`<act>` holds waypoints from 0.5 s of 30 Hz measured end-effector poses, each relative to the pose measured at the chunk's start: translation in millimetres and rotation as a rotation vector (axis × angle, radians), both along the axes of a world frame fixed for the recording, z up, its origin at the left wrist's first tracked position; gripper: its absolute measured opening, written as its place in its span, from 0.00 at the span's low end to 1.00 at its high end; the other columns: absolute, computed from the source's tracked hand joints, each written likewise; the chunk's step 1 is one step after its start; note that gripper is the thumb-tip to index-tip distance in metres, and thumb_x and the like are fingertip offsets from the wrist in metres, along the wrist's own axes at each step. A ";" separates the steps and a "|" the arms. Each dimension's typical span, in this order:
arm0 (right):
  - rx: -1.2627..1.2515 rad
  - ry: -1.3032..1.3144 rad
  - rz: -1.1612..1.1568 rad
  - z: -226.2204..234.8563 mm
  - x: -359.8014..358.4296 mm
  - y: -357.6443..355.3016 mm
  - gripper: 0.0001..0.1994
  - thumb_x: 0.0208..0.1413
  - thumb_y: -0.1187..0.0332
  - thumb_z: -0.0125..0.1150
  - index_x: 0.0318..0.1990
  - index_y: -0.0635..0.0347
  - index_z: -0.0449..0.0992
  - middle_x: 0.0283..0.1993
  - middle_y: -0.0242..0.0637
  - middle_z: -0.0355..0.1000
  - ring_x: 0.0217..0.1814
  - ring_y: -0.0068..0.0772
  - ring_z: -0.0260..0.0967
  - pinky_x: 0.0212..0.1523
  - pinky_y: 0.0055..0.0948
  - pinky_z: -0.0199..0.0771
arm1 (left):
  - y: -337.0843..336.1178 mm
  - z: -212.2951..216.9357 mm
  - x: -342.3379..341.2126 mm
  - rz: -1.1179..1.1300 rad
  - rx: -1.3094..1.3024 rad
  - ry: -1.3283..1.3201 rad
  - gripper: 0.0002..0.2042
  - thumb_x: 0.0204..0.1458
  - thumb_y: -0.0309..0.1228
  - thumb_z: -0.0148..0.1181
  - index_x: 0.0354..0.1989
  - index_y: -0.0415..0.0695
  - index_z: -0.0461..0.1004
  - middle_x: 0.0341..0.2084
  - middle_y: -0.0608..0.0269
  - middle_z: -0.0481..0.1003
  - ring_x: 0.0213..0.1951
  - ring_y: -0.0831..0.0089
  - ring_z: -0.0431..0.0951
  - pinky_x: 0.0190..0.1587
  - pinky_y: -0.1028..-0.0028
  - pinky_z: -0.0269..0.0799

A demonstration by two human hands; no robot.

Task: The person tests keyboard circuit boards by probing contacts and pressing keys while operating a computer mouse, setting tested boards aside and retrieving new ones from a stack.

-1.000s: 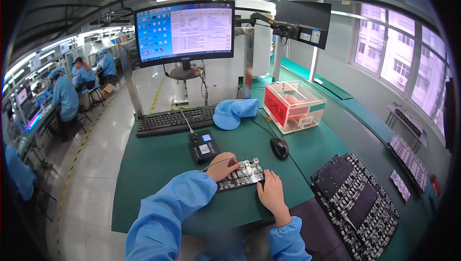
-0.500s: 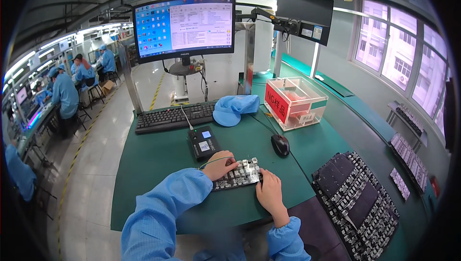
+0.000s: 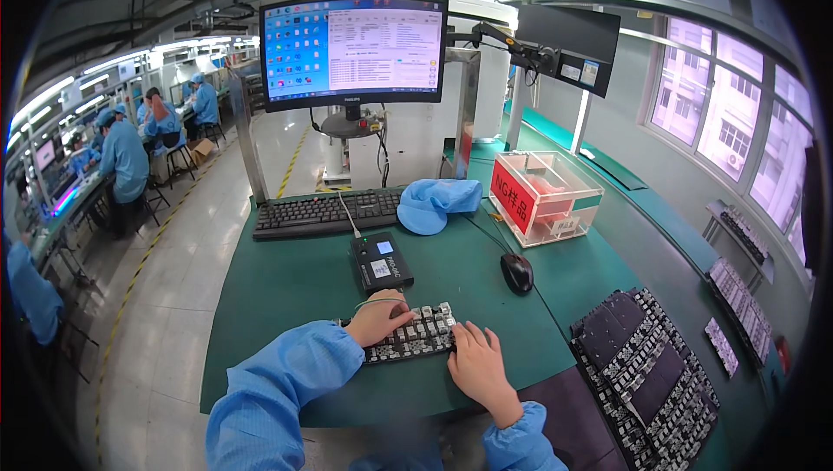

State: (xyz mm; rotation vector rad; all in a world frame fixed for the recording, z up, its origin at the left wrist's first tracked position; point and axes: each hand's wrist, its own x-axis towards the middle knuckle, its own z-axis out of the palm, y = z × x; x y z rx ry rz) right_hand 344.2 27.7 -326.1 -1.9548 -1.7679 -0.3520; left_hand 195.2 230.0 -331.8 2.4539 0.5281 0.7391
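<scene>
On the green bench in front of me lies a keyboard switch board (image 3: 418,343), a small board without keycaps, with rows of pale metallic switches. My left hand (image 3: 377,318) holds its left end, fingers bent together over the upper left corner; their undersides are hidden. A green cord circles that wrist. At the right end, my right hand (image 3: 479,365) rests with fingers stretched out and slightly apart, the fingertips by the board's edge. Just beyond my left hand sits a black tester box (image 3: 382,263) with a small lit screen and a white cable (image 3: 349,213).
Behind the box are a black keyboard (image 3: 325,213), a blue cloth cap (image 3: 438,204) and a monitor (image 3: 351,55). A mouse (image 3: 517,272) and a clear acrylic box (image 3: 547,198) stand to the right. More switch boards (image 3: 651,380) are stacked at the right. Co-workers (image 3: 126,159) sit far left.
The switch board has come nearer to me and leftward, and lies flatter. My left hand moved with it. My right hand has loosened from its right end, fingers now stretched.
</scene>
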 end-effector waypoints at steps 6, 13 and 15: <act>0.351 0.943 0.558 168.3 -29.5 -60.0 0.19 0.61 0.60 0.49 0.51 0.66 0.71 0.58 0.53 0.67 0.62 0.47 0.62 0.62 0.41 0.59 | 2.8 -6.9 -9.3 0.014 0.058 0.007 0.13 0.51 0.35 0.63 0.26 0.37 0.72 0.28 0.55 0.70 0.34 0.59 0.71 0.38 0.65 0.67; 1.333 1.845 1.603 224.7 -148.0 -109.2 0.24 0.64 0.52 0.42 0.57 0.61 0.65 0.53 0.56 0.67 0.57 0.50 0.66 0.60 0.48 0.59 | 1.9 0.4 -5.9 0.046 0.090 0.039 0.13 0.51 0.35 0.64 0.27 0.37 0.72 0.29 0.55 0.70 0.32 0.60 0.71 0.36 0.65 0.68; 1.394 1.863 1.541 217.2 -142.3 -104.1 0.23 0.64 0.52 0.43 0.56 0.61 0.65 0.52 0.55 0.68 0.56 0.49 0.65 0.59 0.47 0.59 | 3.6 -4.3 1.1 0.031 0.060 0.049 0.12 0.50 0.35 0.64 0.27 0.37 0.72 0.28 0.55 0.69 0.32 0.60 0.71 0.35 0.65 0.68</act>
